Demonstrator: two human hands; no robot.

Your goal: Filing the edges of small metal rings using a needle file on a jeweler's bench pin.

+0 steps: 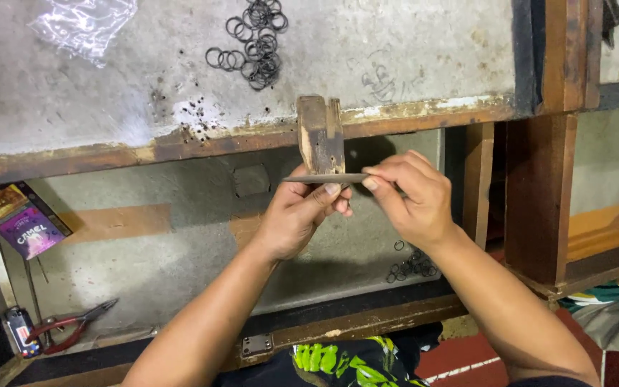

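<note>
- Worn grey workbench (410, 50) is carrying loose metal rings (256, 39) at twelve o'clock.
- Left hand (299, 215) and right hand (410, 197) are pinching a thin flat file (324, 178) against the wooden peg (320, 132).
- Keeping it level looks wise.

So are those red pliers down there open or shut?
Open: the pliers lie on the lower tray with red handles spread apart; the jaw tips look slightly parted.
</note>
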